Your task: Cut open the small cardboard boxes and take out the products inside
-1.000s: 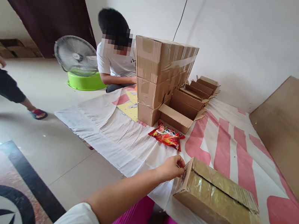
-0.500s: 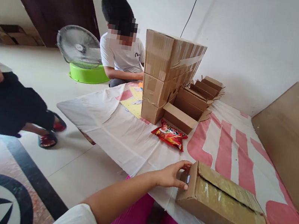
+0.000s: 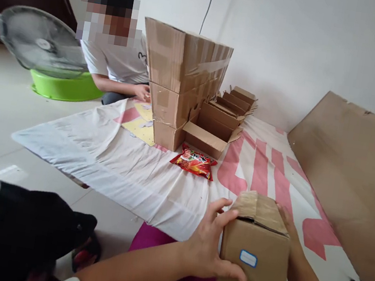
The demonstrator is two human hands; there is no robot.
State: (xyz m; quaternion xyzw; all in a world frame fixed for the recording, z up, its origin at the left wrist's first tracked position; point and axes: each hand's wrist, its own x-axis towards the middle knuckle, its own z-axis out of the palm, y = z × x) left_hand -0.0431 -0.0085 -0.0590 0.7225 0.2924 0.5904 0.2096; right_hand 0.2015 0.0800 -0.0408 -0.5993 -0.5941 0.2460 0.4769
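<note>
Close in front of me a brown cardboard box (image 3: 251, 274) is held up at the table's near edge, its small blue-edged label facing me. Clear tape shines on its closed top. My left hand (image 3: 212, 239) grips the left side, thumb across the labelled end and fingers at the top edge. On the far right side my right hand (image 3: 286, 222) presses against the box, most of its fingers hidden behind it. Beyond the box a red snack packet (image 3: 195, 161) lies on the white and pink cloth (image 3: 127, 159).
A taped stack of cartons (image 3: 168, 104) stands mid-table, with open boxes (image 3: 205, 138) behind the packet. A seated person (image 3: 114, 62) works over yellow sheets (image 3: 139, 128). A fan (image 3: 44, 44) sits in a green tub (image 3: 64, 85). A large cardboard sheet (image 3: 351, 185) leans at right. Someone in dark clothing (image 3: 18, 223) is at lower left.
The box has turned from lying lengthwise to having its labelled end toward me. My right hand has moved from its near right end to its far side. The person at left has come closer.
</note>
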